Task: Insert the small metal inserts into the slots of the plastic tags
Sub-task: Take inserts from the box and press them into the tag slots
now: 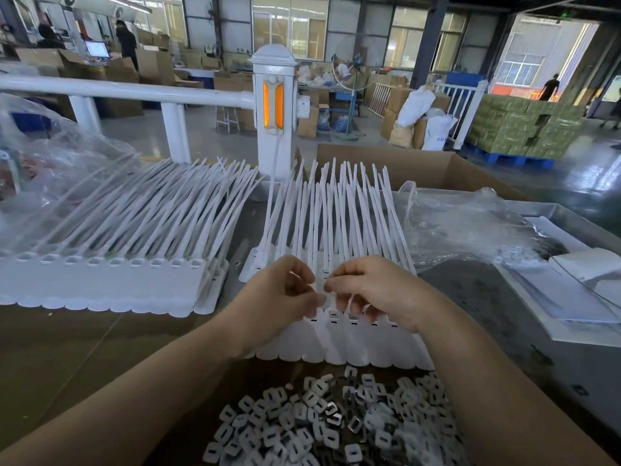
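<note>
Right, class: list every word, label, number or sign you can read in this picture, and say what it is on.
None can be read.
White sack: faint blue print, too blurred.
Monitor: screen too small.
Stacked green cartons: markings too blurred.
Plastic tags and metal inserts: no text visible.

Railing: I see a white railing (134, 92) with a post (274, 105) bearing an orange reflector (273, 105), straight beyond the hands.
Carton: open cardboard box (420, 169) beyond and to the right.
Plastic: clear plastic wrap (470, 223) right of them; another clear bag (50, 146) far left.
Background: green stacked cartons (524, 129) on a blue pallet (510, 159), white sacks (423, 112), people standing far off.
</note>
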`<control>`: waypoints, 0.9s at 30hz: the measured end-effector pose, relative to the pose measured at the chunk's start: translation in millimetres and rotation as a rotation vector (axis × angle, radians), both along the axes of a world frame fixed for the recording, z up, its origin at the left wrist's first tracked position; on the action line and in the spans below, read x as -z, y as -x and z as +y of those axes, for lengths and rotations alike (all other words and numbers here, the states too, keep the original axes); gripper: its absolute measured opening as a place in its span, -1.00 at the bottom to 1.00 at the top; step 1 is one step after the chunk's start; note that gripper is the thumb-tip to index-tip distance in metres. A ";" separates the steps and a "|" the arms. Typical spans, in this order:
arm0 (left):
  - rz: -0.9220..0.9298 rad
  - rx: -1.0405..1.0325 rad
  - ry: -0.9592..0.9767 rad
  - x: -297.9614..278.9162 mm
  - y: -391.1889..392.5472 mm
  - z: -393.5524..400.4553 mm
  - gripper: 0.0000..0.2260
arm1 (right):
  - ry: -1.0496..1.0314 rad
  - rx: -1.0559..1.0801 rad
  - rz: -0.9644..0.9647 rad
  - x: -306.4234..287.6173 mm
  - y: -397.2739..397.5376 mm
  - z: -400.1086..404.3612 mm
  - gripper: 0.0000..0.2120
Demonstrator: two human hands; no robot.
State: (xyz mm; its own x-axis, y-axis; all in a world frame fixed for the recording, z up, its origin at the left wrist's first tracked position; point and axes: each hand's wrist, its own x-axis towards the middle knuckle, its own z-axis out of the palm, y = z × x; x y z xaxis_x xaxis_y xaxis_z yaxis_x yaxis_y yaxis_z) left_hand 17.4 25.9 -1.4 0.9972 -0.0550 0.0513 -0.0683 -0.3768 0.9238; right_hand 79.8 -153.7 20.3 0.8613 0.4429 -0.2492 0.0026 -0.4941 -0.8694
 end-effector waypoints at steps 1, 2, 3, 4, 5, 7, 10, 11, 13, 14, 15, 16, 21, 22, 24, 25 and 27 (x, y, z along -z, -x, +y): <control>0.009 -0.036 0.045 0.5 -0.9 0.7 -0.84 | -0.040 -0.012 0.012 -1.1 0.1 0.5 -0.92; 0.017 -0.061 0.075 1.1 -1.5 1.4 -0.84 | -0.066 -0.028 0.013 -2.2 0.3 0.9 -0.91; 0.024 -0.075 0.093 1.8 -1.9 2.0 -0.85 | -0.079 -0.044 0.005 -2.9 0.5 1.3 -0.92; 0.029 -0.083 0.100 2.5 -2.2 2.1 -0.85 | -0.083 -0.057 -0.008 -3.5 0.6 1.7 -0.92; 0.030 -0.085 0.096 3.0 -2.4 1.9 -0.86 | -0.079 -0.067 -0.024 -4.1 0.9 2.0 -0.93; 0.021 -0.083 0.065 3.8 -3.3 0.8 -0.86 | -0.048 -0.083 -0.059 -4.9 1.9 2.7 -0.95; -0.010 -0.075 0.012 3.0 -4.2 -0.8 -0.86 | 0.005 -0.098 -0.110 -5.5 3.2 4.8 -0.97; -0.022 -0.069 -0.002 2.8 -4.3 -1.2 -0.86 | 0.021 -0.102 -0.128 -5.5 3.4 5.6 -0.97; -0.045 -0.064 -0.036 2.3 -4.0 -1.7 -0.85 | 0.052 -0.108 -0.159 -5.8 4.1 6.7 -0.95; -0.057 -0.067 -0.052 2.3 -3.5 -1.9 -0.85 | 0.063 -0.109 -0.170 -6.2 4.7 7.2 -0.95; -0.069 -0.073 -0.063 2.4 -3.1 -2.3 -0.84 | 0.074 -0.109 -0.179 -6.4 5.1 7.7 -0.94; -0.082 -0.080 -0.071 2.6 -2.7 -2.7 -0.84 | 0.091 -0.110 -0.191 -6.8 5.6 8.1 -0.94; -0.124 -0.119 -0.103 4.2 -2.5 -4.1 -0.83 | 0.231 -0.169 -0.285 -4.8 8.8 12.0 -0.95; -0.121 -0.119 -0.106 4.7 -2.6 -3.8 -0.83 | 0.236 -0.167 -0.290 -3.7 9.1 12.9 -0.94; -0.106 -0.126 -0.081 5.4 -2.9 -2.7 -0.84 | 0.230 -0.158 -0.271 -2.1 9.0 13.7 -0.92; -0.098 -0.131 -0.055 5.6 -3.2 -2.0 -0.84 | 0.220 -0.152 -0.249 -1.7 8.8 13.6 -0.90; -0.101 -0.128 -0.054 6.6 -4.2 -0.4 -0.84 | 0.194 -0.118 -0.207 -1.4 6.7 11.8 -0.89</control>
State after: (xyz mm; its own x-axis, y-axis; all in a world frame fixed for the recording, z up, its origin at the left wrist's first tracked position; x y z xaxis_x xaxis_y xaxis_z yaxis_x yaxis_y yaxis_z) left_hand 21.7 25.5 -8.0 0.9861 0.0663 0.1524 -0.1086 -0.4373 0.8927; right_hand 73.1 -141.9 21.6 0.8478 0.5045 -0.1637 0.2372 -0.6368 -0.7337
